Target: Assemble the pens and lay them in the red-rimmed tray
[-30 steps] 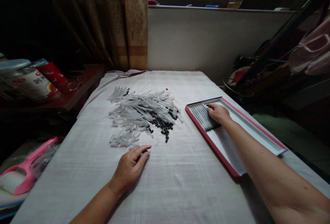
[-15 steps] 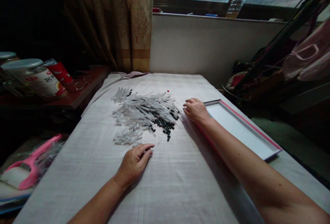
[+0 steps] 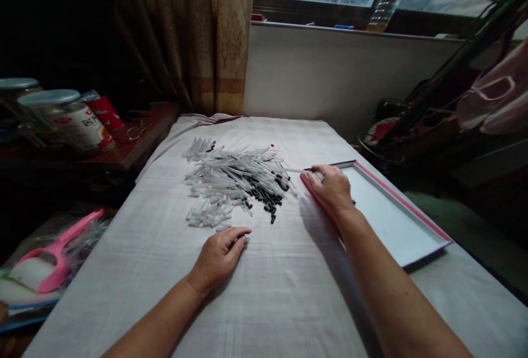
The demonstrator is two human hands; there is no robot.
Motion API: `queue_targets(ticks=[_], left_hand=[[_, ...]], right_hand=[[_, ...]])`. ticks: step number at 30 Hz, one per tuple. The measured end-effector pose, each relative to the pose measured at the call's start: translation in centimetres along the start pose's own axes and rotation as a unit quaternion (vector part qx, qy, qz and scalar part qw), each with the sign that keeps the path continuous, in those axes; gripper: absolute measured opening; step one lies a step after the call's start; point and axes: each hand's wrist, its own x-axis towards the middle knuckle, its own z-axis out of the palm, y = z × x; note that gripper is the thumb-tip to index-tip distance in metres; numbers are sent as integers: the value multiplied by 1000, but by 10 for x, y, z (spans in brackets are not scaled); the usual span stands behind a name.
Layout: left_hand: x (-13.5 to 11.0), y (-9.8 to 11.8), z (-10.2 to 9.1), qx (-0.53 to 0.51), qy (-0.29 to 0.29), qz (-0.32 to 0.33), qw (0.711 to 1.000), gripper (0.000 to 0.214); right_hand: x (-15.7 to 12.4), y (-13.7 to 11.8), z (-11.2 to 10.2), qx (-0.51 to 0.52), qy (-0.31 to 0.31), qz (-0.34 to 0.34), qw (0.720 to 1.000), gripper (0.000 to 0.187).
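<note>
A pile of clear plastic tubes with small black caps lies on the white cloth-covered table. My right hand is over the left end of a flat white tray with a pink rim and pinches one thin clear tube that points left toward the pile. My left hand rests on the cloth just below the pile, fingers curled loosely over a short clear piece that I cannot make out well.
Jars with labels and glasses stand on a dark side shelf at left. A pink-handled tool lies lower left. A curtain and window sill are behind; clutter and dark rods at right.
My right hand went from the tubes lying in the tray to the pile, then came back to the tray's left end holding one tube. The left hand stayed put. The camera tilted slightly.
</note>
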Motion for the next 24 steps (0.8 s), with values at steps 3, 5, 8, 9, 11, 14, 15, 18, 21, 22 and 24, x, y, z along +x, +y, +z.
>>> queue_targets(ticks=[3,5,8,9,11,14,15,18,21,22,24], left_hand=[[-1,3,-1,19,43,41,998,21],[-2,4,-2,48,82,78,992,22],[-2,6,-4,103,126,119,979,28],[-2,5,-4,120,133,125,976,31],[-2,5,-4,144,132,126,973,36],[-3,3,-2,148,100,102,979,34],[-3,3,-2,141,87,91,982,32],[-3,1,-1,97,70,40,992,29],[-3,-3,-2,26,88,-53,994,32],[-3,-4,-2,1,96,-86,992,33],[-2,-6,-3,-46,109,-141,983,35]], right_hand=[[-22,-6,-5,233,10,61,971,32],[-37,-17,-3,364,-29,73,928,35],[-59,-42,5,456,-105,80,880,33],[-66,-52,7,471,-137,75,868,31],[-79,-70,13,491,-198,57,847,27],[-90,-90,20,512,-245,35,823,22],[-91,-94,23,519,-252,29,816,22],[-86,-96,30,519,-258,19,814,26],[-78,-92,34,422,-231,12,877,29],[-77,-92,35,353,-225,-3,908,28],[-76,-96,35,187,-230,-54,953,24]])
